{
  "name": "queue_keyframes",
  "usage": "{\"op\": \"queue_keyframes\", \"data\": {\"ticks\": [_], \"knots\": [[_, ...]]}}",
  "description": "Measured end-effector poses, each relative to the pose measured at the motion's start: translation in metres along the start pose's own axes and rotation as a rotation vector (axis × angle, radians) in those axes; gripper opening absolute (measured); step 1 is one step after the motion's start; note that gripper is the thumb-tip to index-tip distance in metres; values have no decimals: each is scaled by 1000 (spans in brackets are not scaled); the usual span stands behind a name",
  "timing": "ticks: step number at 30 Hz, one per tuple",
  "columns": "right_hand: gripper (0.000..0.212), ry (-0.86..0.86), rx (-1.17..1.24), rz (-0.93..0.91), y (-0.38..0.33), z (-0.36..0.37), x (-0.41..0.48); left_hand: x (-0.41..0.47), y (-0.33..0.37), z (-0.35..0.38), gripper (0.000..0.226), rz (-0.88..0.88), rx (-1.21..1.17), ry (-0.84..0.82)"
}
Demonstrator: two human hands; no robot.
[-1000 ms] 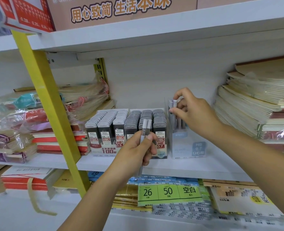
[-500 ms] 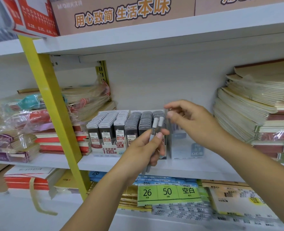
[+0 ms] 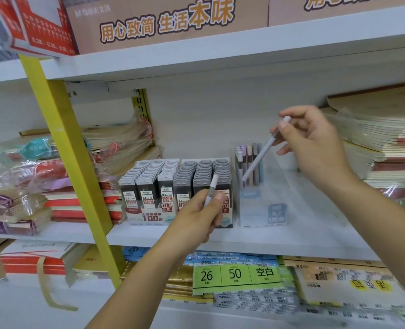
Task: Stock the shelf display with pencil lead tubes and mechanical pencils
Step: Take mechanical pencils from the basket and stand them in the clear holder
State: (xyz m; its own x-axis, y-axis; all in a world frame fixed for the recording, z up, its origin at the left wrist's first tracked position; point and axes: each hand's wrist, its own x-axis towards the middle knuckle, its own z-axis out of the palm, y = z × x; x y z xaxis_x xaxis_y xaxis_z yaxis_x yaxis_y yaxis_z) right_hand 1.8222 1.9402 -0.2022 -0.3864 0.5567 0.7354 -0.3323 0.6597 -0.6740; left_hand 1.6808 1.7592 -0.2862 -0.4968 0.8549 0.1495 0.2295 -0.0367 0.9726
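Observation:
A display box of pencil lead tubes [image 3: 168, 186] stands on the white middle shelf [image 3: 280, 241], its rows full of grey-capped tubes. Right of it is a clear pencil holder [image 3: 263, 210] with several pastel mechanical pencils [image 3: 251, 160] upright at its back. My right hand [image 3: 315, 143] pinches one pale mechanical pencil [image 3: 258, 160] by its top, tilted, with its tip down inside the holder. My left hand [image 3: 196, 217], in front of the lead box, grips another pale mechanical pencil [image 3: 212, 186] pointing up.
Stacks of notebooks [image 3: 384, 143] fill the shelf's right side, wrapped notebook bundles [image 3: 30, 176] the left. A yellow upright post [image 3: 66, 148] crosses the left front. Cardboard boxes [image 3: 168, 20] sit on the shelf above; paper packs [image 3: 237, 274] lie on the shelf below.
My right hand took one of the two pencils from my left hand and carried it up and right over the holder. My left hand now holds a single pencil.

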Motion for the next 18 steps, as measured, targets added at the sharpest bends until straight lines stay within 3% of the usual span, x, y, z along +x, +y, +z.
{"op": "queue_keyframes", "data": {"ticks": [4,9,18], "knots": [[21,-185,-317,-8,15,9,2,2,2,0,19,-16,-111,-7],[18,-291,-355,-64,26,21,-6,2,0,-2,23,11,-115,-11],[25,-297,-439,-98,29,33,-1,0,-4,-7,24,36,-77,-1]]}}
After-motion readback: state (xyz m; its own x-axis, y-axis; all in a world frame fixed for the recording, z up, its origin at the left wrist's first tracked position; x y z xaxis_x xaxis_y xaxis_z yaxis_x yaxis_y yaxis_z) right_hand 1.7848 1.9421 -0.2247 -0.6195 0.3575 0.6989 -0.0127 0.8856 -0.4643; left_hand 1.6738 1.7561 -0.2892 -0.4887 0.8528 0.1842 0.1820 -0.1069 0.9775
